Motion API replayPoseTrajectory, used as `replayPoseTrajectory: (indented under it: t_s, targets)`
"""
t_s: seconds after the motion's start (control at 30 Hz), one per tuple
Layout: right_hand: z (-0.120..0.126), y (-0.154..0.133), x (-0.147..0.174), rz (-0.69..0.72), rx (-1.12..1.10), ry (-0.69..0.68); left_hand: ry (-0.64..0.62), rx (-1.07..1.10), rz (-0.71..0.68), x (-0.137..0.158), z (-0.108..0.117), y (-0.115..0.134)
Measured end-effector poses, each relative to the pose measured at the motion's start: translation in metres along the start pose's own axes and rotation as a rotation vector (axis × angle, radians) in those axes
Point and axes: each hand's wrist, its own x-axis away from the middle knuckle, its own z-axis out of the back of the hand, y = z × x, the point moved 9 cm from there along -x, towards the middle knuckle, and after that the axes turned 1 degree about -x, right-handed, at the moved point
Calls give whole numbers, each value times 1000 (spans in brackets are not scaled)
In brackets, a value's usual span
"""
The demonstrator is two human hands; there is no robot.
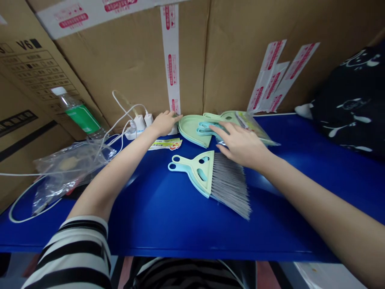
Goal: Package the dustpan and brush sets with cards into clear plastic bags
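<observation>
Two small hand brushes, one light green (197, 167) and one light blue (195, 181), lie stacked in the middle of the blue table, their grey bristles (231, 182) pointing right. Behind them are light green dustpans (192, 125) with light blue handles (206, 127). My right hand (243, 145) hovers over or touches those handles, fingers spread; whether it makes contact I cannot tell. Beside the dustpans' left edge is my left hand (165, 123), fingers stretched out and nothing visible in it. A clear plastic package (255, 126) lies behind my right hand.
White chargers (140, 122) with cables sit in a power strip near a printed paper strip (168, 143). A green-labelled bottle (82, 116) and crumpled plastic bag (69, 164) are at left. Cardboard boxes (192, 56) line the back; a black patterned cloth item (355, 104) is at right.
</observation>
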Motion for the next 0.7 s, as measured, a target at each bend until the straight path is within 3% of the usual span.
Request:
replayPoseTrajectory:
  t_s: [0.13, 0.27, 0.5, 0.7]
  targets:
    - [10, 19, -2, -189, -23, 39, -20, -12, 1, 7, -2, 0]
    - [9, 34, -1, -339, 35, -75, -21, -22, 5, 15, -5, 0]
    - [8, 28, -2, -315, 90, -263, 52, -19, -26, 25, 9, 13]
    - [14, 28, -4, -329, 80, -255, 189, 22, -106, 30, 39, 50]
